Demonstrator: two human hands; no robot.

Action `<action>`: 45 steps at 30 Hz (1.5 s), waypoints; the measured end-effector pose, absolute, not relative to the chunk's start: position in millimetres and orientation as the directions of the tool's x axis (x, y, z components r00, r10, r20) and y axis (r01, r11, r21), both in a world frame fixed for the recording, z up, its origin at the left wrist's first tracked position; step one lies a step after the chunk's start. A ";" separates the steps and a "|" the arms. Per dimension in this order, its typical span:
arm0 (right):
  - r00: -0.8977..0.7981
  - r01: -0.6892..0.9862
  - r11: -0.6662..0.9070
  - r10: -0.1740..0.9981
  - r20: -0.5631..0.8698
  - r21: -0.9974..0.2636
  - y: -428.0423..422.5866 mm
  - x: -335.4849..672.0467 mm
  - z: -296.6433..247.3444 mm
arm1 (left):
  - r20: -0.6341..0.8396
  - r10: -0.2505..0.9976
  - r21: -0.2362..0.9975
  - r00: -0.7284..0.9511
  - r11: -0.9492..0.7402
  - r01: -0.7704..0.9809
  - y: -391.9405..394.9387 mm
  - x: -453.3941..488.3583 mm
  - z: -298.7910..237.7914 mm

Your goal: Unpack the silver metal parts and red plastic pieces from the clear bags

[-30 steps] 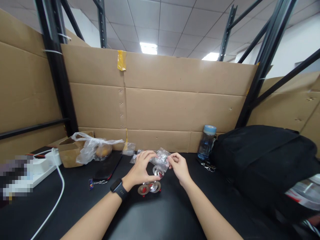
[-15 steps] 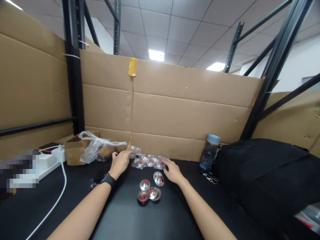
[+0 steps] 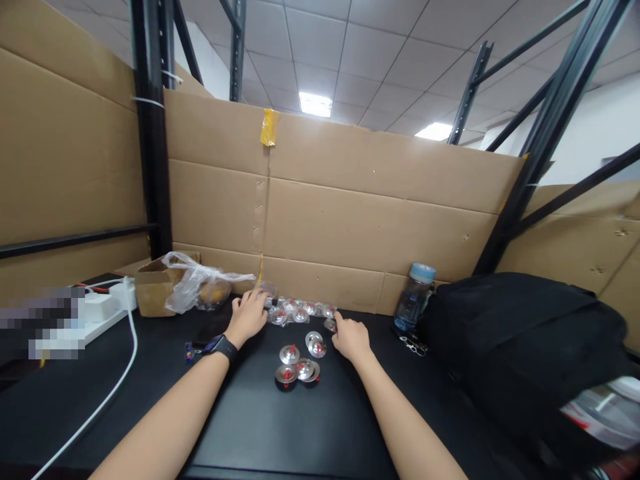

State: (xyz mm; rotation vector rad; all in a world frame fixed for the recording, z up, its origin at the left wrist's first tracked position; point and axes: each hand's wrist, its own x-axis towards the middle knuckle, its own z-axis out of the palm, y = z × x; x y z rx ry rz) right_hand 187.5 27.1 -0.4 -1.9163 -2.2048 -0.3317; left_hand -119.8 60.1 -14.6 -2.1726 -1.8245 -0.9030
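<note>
Several small silver discs with red centres (image 3: 299, 365) lie loose on the black table (image 3: 280, 427). Behind them lies a strip of clear plastic packets (image 3: 300, 311) holding more of the discs. My left hand (image 3: 249, 319), with a black watch on the wrist, rests on the left end of the strip, fingers curled over a packet. My right hand (image 3: 350, 337) is at the strip's right end, fingers pinched on a packet there.
A clear bag (image 3: 203, 288) of food and a brown paper box (image 3: 150, 290) sit at the left. A white power strip and cable (image 3: 100, 310) run further left. A water bottle (image 3: 413, 297), keys (image 3: 411, 343) and a black backpack (image 3: 525, 340) stand right. Cardboard walls enclose the back.
A second ago both hands held the packet strip up above the loose discs. The strip now lies on the table behind them, with a hand at each end.
</note>
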 end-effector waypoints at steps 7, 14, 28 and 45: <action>-0.097 0.907 0.258 0.897 0.431 -0.334 20.0 201.0 12.1 | 0.623 0.722 0.476 0.302 -0.656 0.586 36.1 -70.0 1.2; -0.295 0.254 0.535 0.836 0.463 -0.806 7.4 185.4 19.7 | 0.564 0.749 0.721 0.348 -0.652 0.234 13.3 -26.9 1.0; -0.258 0.437 0.591 0.805 0.535 -0.678 6.1 182.0 20.7 | 0.581 0.777 0.767 0.244 -0.623 0.157 14.6 -31.8 6.4; -0.079 0.072 0.333 0.942 0.327 -0.940 20.8 182.2 6.4 | 0.604 0.446 0.059 0.661 -0.852 0.521 4.3 -44.4 20.0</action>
